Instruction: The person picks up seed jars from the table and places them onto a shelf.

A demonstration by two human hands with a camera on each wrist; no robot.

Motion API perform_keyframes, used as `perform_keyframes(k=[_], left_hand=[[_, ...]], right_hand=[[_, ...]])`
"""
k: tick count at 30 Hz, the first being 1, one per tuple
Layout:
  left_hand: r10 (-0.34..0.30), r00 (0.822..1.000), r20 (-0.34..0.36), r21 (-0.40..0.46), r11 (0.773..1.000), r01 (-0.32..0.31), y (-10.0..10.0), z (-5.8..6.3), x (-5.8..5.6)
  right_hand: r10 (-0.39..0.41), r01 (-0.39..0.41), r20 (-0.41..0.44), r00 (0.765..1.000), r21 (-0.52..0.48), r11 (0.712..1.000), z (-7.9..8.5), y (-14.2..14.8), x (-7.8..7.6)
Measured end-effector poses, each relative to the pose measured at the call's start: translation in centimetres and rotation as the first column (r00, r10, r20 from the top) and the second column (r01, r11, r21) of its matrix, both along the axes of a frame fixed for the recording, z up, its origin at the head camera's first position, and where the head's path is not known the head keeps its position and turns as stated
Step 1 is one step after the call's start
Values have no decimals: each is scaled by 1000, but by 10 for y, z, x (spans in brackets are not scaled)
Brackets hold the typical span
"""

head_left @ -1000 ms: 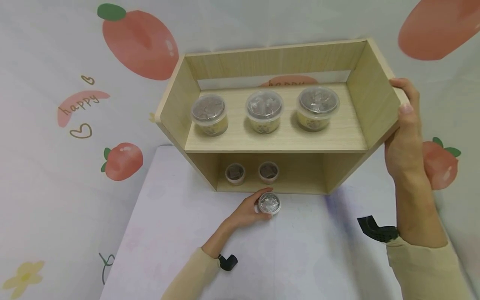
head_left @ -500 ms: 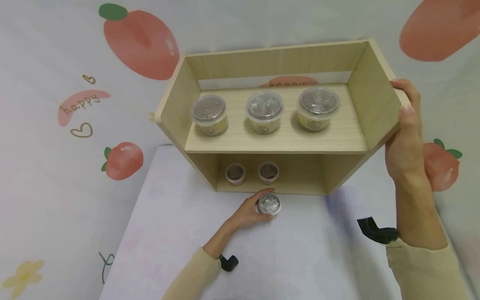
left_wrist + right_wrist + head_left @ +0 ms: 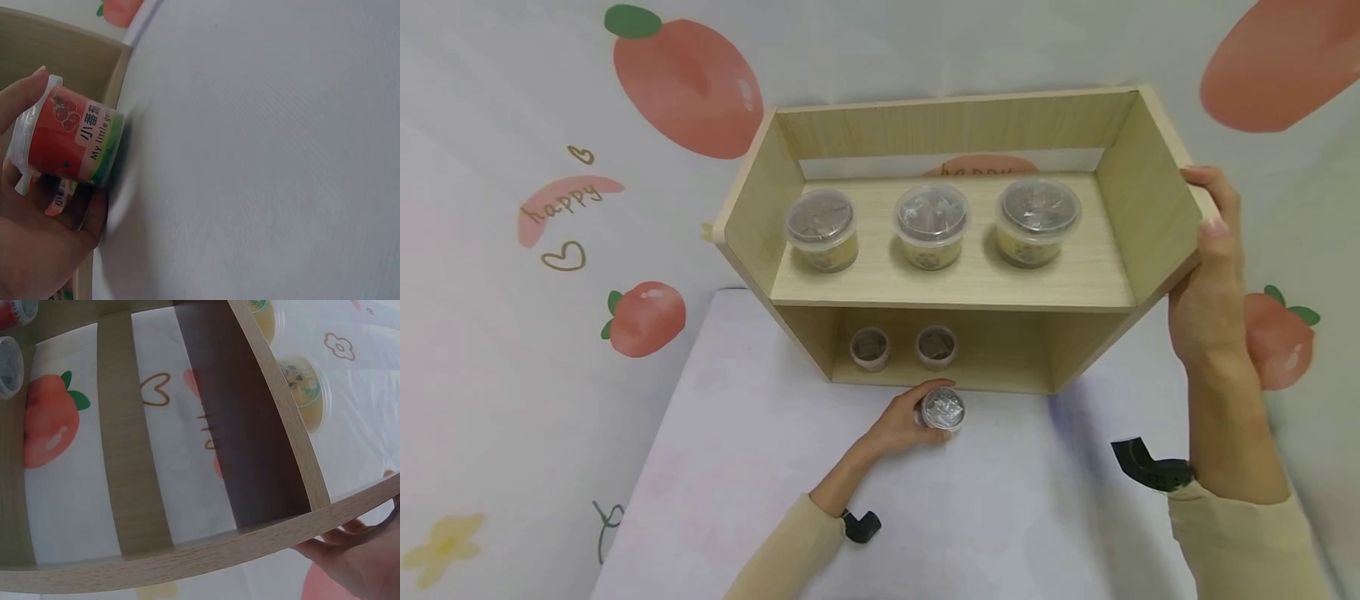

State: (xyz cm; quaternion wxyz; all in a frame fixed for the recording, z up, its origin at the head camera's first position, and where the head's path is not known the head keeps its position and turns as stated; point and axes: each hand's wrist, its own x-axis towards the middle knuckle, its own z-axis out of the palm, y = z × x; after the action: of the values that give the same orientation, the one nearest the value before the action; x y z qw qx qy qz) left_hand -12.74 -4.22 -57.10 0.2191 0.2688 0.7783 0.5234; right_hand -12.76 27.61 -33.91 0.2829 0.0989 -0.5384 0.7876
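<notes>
In the head view my left hand (image 3: 898, 425) grips a small lidded plastic cup (image 3: 943, 409) between thumb and fingers, just in front of the lower shelf. The left wrist view shows that cup's red label (image 3: 59, 134) with printed tomatoes; it is low over the white tabletop, and I cannot tell if it touches. My right hand (image 3: 1210, 292) grips the front edge of the right side panel of a light wooden two-tier shelf (image 3: 955, 304), thumb on the front, fingers round the outside. Two similar small cups, a left one (image 3: 870, 348) and a right one (image 3: 937, 347), stand on the lower tier.
Three larger lidded tubs with yellowish contents, the left tub (image 3: 822, 230), the middle tub (image 3: 932, 226) and the right tub (image 3: 1038, 222), line the upper tier. A white tabletop (image 3: 1000, 500) spreads in front. Behind hangs a fruit-printed cloth (image 3: 475, 92).
My left hand has shifted very slightly to the right with the cup. My right hand keeps its grip on the side panel, and the other cups and tubs stay in place.
</notes>
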Motion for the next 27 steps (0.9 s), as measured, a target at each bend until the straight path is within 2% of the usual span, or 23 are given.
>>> perform_keyframes(k=[10, 14, 16, 21, 23, 27], left_hand=[[-25, 1000, 17, 45, 999, 25, 15, 2, 7], [-34, 999, 13, 62, 998, 33, 25, 9, 8], [-29, 999, 16, 67, 997, 28, 31, 19, 9], [2, 1000, -14, 87, 996, -1, 45, 26, 4], [18, 999, -29, 95, 995, -15, 50, 21, 0], [34, 999, -26, 91, 995, -32, 61, 24, -5]], right_hand=[[10, -10, 3, 1000, -27, 1000, -2, -2, 4], [-1, 1, -8, 1000, -27, 1000, -3, -1, 6], [-6, 6, -11, 1000, -20, 1000, -3, 0, 6], [-14, 14, -6, 1000, -4, 1000, -2, -1, 5], [-16, 16, -4, 1000, 2, 1000, -1, -2, 4], [-19, 19, -14, 1000, 9, 1000, 2, -3, 2]])
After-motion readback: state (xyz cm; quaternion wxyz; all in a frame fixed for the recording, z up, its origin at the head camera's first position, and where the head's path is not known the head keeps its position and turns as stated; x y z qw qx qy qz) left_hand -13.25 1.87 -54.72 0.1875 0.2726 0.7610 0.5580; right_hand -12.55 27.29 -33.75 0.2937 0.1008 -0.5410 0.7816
